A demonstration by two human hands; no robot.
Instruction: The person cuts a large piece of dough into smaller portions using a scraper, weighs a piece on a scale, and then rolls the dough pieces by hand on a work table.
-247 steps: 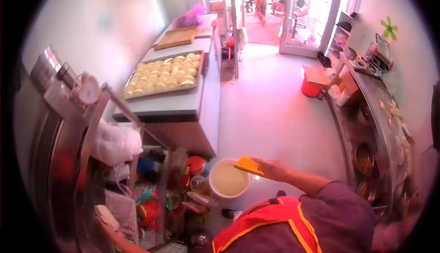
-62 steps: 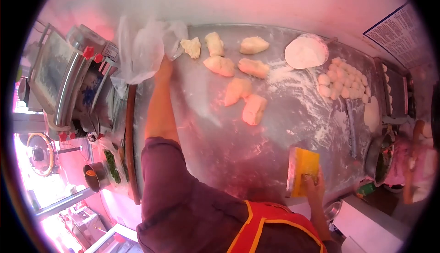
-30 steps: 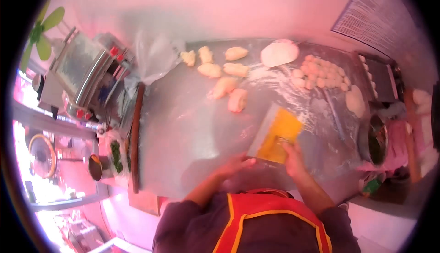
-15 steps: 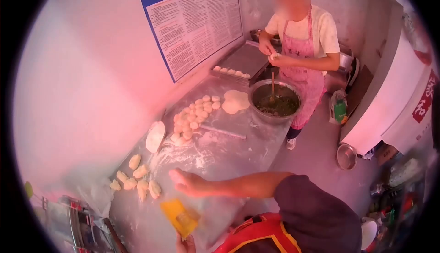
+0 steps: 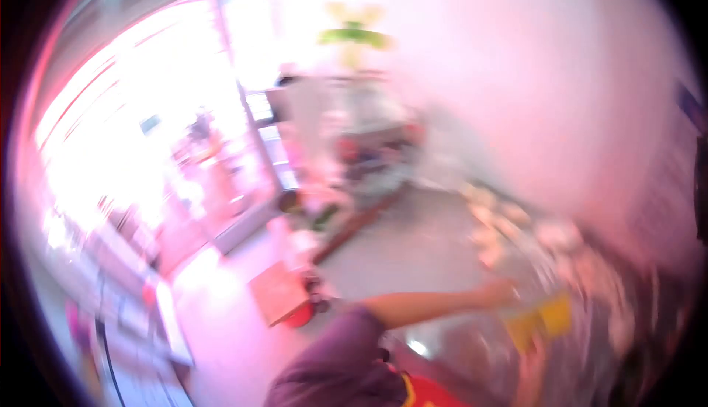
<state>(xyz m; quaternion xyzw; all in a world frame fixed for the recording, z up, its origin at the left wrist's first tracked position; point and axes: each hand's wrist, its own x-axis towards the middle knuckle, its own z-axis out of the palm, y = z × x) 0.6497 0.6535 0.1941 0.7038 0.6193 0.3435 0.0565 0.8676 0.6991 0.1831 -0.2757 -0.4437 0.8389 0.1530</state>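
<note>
The view is heavily smeared by motion. My left arm, in a purple sleeve, reaches right across the metal worktable (image 5: 428, 248). My left hand (image 5: 503, 289) is over the table just left of a yellow dough scraper (image 5: 544, 320), and its fingers are too blurred to read. My right hand (image 5: 528, 369) comes up from the bottom edge and grips the scraper's lower side. Pale dough lumps (image 5: 493, 223) lie as blurs on the table beyond both hands.
A bright glass doorway (image 5: 147, 149) fills the left side. A red bucket (image 5: 296, 317) with a brown board (image 5: 274, 293) on it stands on the floor by the table's left end. A green flower ornament (image 5: 354, 35) hangs on the wall above a blurred machine (image 5: 372, 164).
My head has swung sharply left, from the co-worker and the wall poster to the doorway end. The scraper stays in my right hand, and my left arm is still stretched over the table.
</note>
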